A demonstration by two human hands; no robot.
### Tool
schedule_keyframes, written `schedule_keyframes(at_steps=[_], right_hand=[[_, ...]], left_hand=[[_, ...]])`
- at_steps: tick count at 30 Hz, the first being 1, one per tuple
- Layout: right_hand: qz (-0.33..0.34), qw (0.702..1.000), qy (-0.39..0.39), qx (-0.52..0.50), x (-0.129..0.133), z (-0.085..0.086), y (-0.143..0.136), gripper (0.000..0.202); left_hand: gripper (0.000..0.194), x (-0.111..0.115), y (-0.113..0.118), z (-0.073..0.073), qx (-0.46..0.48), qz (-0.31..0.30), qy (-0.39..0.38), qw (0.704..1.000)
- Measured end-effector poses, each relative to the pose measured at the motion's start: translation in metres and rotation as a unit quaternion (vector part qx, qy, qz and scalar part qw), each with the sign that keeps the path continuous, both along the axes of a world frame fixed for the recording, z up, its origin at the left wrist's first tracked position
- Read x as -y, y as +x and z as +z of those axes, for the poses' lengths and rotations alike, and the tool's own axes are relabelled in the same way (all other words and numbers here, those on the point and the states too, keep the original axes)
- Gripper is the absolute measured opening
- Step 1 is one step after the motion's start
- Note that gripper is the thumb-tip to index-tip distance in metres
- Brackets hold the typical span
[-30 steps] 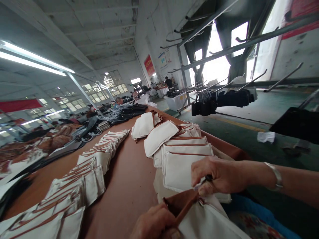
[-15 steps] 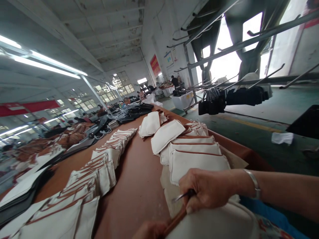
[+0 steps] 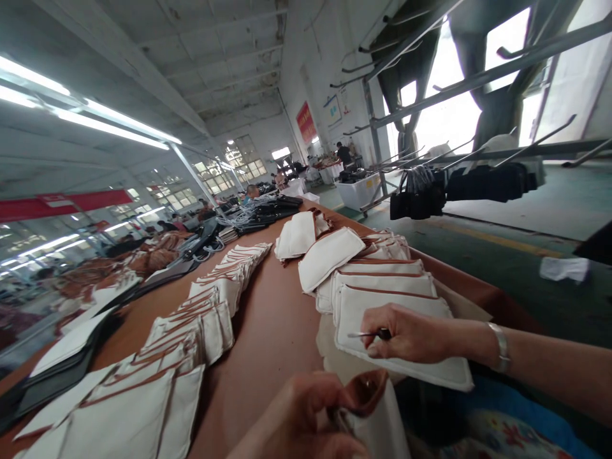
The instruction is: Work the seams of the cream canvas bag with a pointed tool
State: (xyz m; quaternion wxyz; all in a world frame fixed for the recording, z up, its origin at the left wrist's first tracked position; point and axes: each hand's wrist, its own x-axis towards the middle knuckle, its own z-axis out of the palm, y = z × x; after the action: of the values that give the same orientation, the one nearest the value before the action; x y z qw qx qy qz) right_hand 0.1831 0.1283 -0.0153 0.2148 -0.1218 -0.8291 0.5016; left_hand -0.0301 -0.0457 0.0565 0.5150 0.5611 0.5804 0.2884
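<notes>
At the bottom of the head view, my left hand (image 3: 306,421) grips a white pouch (image 3: 385,421) with brown lining. The pouch is bent, its brown-edged mouth gaping upward, and its lower part runs out of the frame. My right hand (image 3: 411,335) is closed round a small tool (image 3: 364,335) with a dark handle and a thin metal tip pointing left; its exact kind is unclear. That hand is over the nearest of the overlapping white pouches (image 3: 387,306) on the right, apart from the held one.
A long row of white pouches (image 3: 129,414) with brown edges lines the left of the brown table (image 3: 258,344). Black pieces (image 3: 268,213) with grey cords lie at its far end. To the right stands a metal rack (image 3: 430,95) hung with black bags (image 3: 418,194).
My right hand with the tool has come off the held pouch and moved up and right. My left hand has risen into view, and the pouch has turned with its mouth up.
</notes>
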Motion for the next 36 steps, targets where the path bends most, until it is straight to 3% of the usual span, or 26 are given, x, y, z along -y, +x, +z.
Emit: schedule_keyframes(at_steps=[1,4,6,10,12,17,25,29,32,36], right_hand=[[-0.015,1.000,-0.010,-0.009,0.006,0.007,0.003,0.023],[0.000,0.994,-0.111,-0.009,0.023,0.027,0.014,0.041],[0.012,0.983,-0.184,0.021,0.030,0.031,0.023,0.050],[-0.017,0.973,-0.229,0.026,0.032,0.019,0.031,0.048],[-0.033,0.976,-0.213,-0.010,0.029,0.014,0.030,0.036],[-0.063,0.984,-0.165,-0.023,0.018,0.014,0.032,0.019],[-0.052,0.990,-0.128,0.002,0.013,-0.001,0.043,0.017],[-0.053,0.994,-0.100,0.005,0.015,0.002,0.046,0.017],[-0.050,0.998,-0.029,0.004,0.015,0.001,0.049,0.022],[-0.072,0.988,0.134,0.012,0.017,-0.005,0.053,0.014]], left_hand=[[0.034,-0.011,0.014,-0.005,0.019,-0.010,-0.034,0.999],[0.032,-0.042,0.045,-0.010,0.089,-0.094,0.003,0.992],[0.026,-0.057,0.054,-0.009,0.135,-0.132,0.002,0.982],[0.033,-0.070,0.055,-0.012,0.098,-0.005,-0.041,0.994],[0.042,-0.072,0.054,-0.014,0.069,0.026,-0.043,0.996],[0.047,-0.077,0.046,-0.025,0.089,0.010,-0.052,0.995],[0.042,-0.079,0.043,-0.080,0.229,0.026,-0.077,0.970],[0.039,-0.080,0.050,-0.093,0.242,0.066,-0.069,0.966],[0.043,-0.081,0.055,-0.096,0.255,0.080,-0.069,0.961],[0.045,-0.080,0.059,-0.092,0.195,0.091,-0.043,0.976]])
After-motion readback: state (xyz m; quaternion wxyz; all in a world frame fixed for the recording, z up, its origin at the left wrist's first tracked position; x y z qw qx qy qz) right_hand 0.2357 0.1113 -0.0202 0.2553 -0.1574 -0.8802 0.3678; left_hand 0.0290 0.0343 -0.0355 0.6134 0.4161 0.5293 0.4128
